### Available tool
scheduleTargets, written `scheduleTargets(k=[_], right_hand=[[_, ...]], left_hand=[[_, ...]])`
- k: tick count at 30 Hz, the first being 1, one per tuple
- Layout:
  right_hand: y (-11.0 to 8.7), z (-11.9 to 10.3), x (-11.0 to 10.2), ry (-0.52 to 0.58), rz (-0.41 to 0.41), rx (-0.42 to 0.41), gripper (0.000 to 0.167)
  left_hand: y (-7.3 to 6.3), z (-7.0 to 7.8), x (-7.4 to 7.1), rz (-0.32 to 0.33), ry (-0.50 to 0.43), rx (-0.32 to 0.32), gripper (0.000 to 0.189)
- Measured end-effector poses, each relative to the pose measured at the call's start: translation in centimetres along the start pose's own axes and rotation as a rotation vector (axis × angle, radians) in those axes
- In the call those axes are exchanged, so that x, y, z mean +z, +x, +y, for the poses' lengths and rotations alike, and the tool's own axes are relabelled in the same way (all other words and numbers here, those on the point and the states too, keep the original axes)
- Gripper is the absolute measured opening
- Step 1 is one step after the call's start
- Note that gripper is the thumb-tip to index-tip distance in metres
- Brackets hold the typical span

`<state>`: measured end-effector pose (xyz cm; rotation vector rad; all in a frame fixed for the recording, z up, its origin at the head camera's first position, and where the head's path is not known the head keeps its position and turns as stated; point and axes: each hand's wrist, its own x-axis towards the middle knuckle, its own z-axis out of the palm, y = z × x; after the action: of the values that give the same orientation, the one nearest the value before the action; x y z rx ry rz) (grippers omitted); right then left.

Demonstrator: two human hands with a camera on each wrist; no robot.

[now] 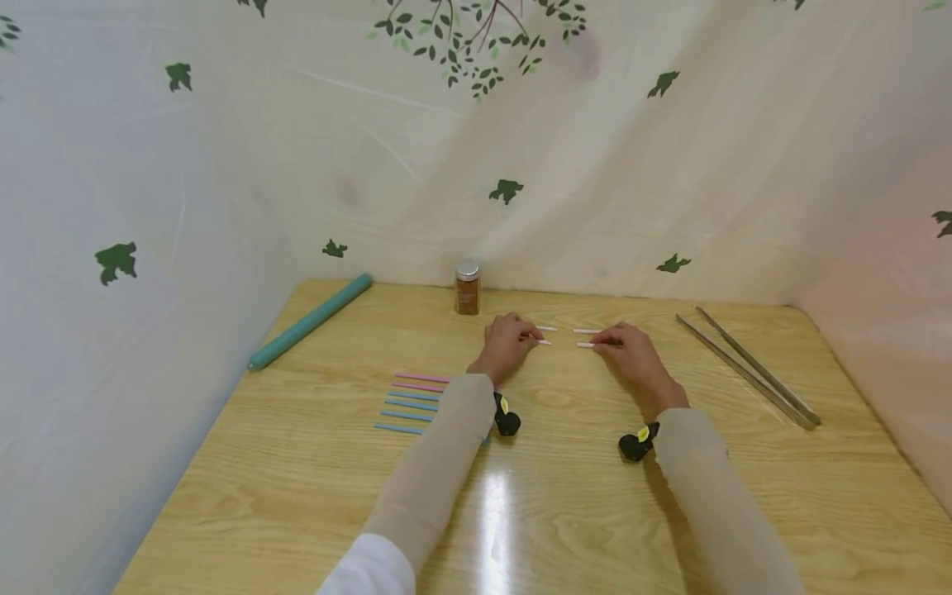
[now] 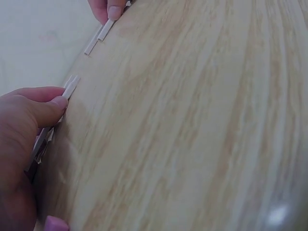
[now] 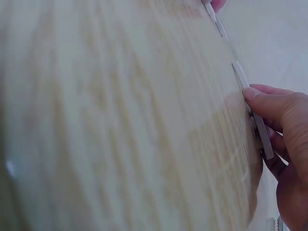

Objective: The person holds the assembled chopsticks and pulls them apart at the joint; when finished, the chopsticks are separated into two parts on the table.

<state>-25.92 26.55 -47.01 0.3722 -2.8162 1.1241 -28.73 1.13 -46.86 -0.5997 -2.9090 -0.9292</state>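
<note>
Near the table's far side, my left hand (image 1: 508, 345) pinches a thin white stick (image 1: 545, 342) between thumb and fingertips. A second white stick (image 1: 547, 329) lies just behind it, partly hidden by the hand. Opposite, my right hand (image 1: 630, 354) pinches another white stick (image 1: 585, 345), and one more white stick (image 1: 585, 331) lies just beyond. A short gap parts the left pair from the right pair. In the right wrist view the thumb presses on the held white stick (image 3: 262, 137), which lies low along the table. The left wrist view shows both hands at the sticks.
Several pink sticks (image 1: 421, 377) and blue sticks (image 1: 404, 415) lie in rows left of my left forearm, partly covered by it. A spice jar (image 1: 468, 289) stands at the back. A teal rod (image 1: 308, 323) lies far left, long metal tongs (image 1: 751, 368) far right. Cloth walls surround the table.
</note>
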Motion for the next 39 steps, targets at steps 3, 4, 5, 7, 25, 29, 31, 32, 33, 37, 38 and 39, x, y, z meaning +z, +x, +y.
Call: scheduleTargets(k=[3, 4, 5, 7, 25, 29, 31, 32, 33, 37, 38, 39], right_hand=[[-0.1, -0.1, 0.0, -0.003, 0.002, -0.006, 0.014], [-0.1, -0.1, -0.1, -0.007, 0.001, -0.010, 0.014], [-0.1, -0.1, -0.1, -0.013, 0.000, -0.013, 0.014], [-0.2, -0.2, -0.1, -0.015, -0.001, -0.014, 0.014], [0.5, -3.3, 0.5, -0.080, 0.048, -0.239, 0.020], [0.8, -5.0, 0.7, -0.044, 0.042, -0.248, 0.023], [0.8, -5.8, 0.9, -0.025, 0.036, -0.239, 0.024], [0.8, -6.3, 1.0, -0.017, 0.028, -0.232, 0.025], [0.7, -6.7, 1.2, -0.009, 0.017, -0.227, 0.026], [0.7, -8.3, 2.4, 0.013, -0.018, -0.224, 0.030], [0.6, -8.7, 2.7, 0.022, -0.025, -0.225, 0.030], [0.6, -9.0, 3.0, 0.034, -0.026, -0.229, 0.030]], left_hand=[[-0.1, 0.0, 0.1, 0.003, -0.009, -0.004, 0.010], [-0.1, -0.1, 0.1, 0.001, -0.011, -0.005, 0.010], [-0.2, -0.1, 0.0, 0.000, -0.014, -0.005, 0.010], [-0.3, -0.1, 0.0, -0.002, -0.020, -0.004, 0.010], [-1.2, -0.1, -0.7, 0.006, -0.016, 0.001, 0.016], [-1.3, 0.0, -1.6, 0.022, -0.042, 0.037, 0.024], [-1.2, -0.1, -2.1, 0.028, -0.065, 0.072, 0.025], [-1.2, -0.2, -2.4, 0.031, -0.074, 0.095, 0.025], [-1.2, -0.3, -2.7, 0.029, -0.090, 0.113, 0.025], [-1.9, -1.0, -4.3, 0.024, -0.147, 0.176, 0.023], [-2.3, -1.3, -4.8, 0.017, -0.159, 0.179, 0.023], [-2.7, -1.6, -5.3, 0.012, -0.177, 0.179, 0.023]])
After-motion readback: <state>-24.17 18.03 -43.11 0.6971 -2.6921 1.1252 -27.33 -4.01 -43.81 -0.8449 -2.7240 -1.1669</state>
